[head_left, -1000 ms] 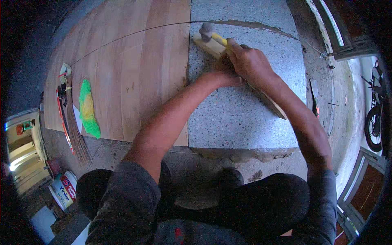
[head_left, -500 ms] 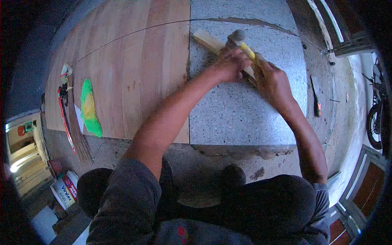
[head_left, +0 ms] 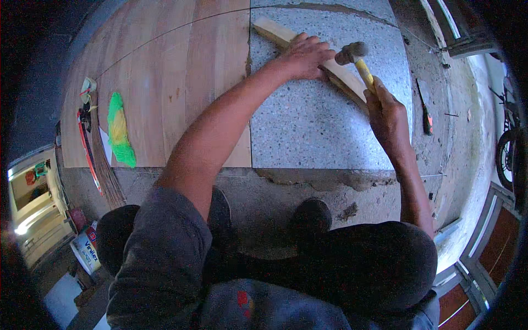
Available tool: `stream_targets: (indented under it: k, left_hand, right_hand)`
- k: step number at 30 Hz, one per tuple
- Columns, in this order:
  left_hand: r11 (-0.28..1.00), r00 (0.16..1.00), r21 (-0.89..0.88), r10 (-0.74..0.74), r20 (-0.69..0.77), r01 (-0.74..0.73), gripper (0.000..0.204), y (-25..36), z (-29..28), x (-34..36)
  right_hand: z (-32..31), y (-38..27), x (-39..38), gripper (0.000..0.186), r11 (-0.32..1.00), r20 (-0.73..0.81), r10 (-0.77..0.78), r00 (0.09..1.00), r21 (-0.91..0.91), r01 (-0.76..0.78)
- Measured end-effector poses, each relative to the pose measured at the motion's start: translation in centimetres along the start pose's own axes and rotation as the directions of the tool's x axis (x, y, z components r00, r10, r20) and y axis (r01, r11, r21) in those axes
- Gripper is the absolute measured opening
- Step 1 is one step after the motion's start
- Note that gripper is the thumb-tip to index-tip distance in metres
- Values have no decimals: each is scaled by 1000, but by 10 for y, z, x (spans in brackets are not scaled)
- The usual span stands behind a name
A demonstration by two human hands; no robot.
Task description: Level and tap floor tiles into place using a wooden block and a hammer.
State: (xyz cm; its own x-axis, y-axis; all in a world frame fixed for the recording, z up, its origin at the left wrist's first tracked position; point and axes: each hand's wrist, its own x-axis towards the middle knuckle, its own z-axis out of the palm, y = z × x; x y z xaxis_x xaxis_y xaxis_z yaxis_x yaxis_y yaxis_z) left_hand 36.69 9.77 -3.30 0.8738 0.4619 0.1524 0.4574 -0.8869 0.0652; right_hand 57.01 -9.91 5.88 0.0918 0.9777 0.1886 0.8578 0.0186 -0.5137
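Observation:
A pale wooden batten (head_left: 270,28) lies diagonally on a speckled grey tile (head_left: 324,132), beside a wood-grain tiled surface (head_left: 154,82). My left hand (head_left: 305,58) rests over the batten's middle, its fingers gripping it. My right hand (head_left: 388,113) is closed on the yellow handle of a hammer (head_left: 350,53), held at the batten's right part, with the dark head just right of my left fingers. A scraper (head_left: 426,110) with an orange and black handle lies beyond the tile's right edge.
A broom (head_left: 104,179), a red tool (head_left: 88,148) and a green mesh bundle (head_left: 120,129) lie at the left. A white bucket (head_left: 85,253) stands at lower left. At the right are framed panels (head_left: 498,236) and a two-wheeler (head_left: 507,157). My dark-clothed knees fill the bottom.
My left hand has moved upward along the batten, its fingers now more visible. My right hand and the hammer have shifted right and down. The view has also shifted slightly.

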Motion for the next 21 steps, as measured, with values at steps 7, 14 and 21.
stream_targets:
  k: [7,14,21]
  left_hand:
    - [991,978,-12,130,-165,-134,65,-4,-36,-18]
    - [998,828,-59,20,561,15,71,-14,-122,-175]
    - [993,992,-117,-11,124,26,52,68,-69,-310]
  right_hand:
    - [-19,1,-57,32,658,412,326,851,548,-517]
    - [32,-7,-108,34,610,650,320,689,416,-675]
    - [57,-7,-94,41,703,562,255,787,451,-550]
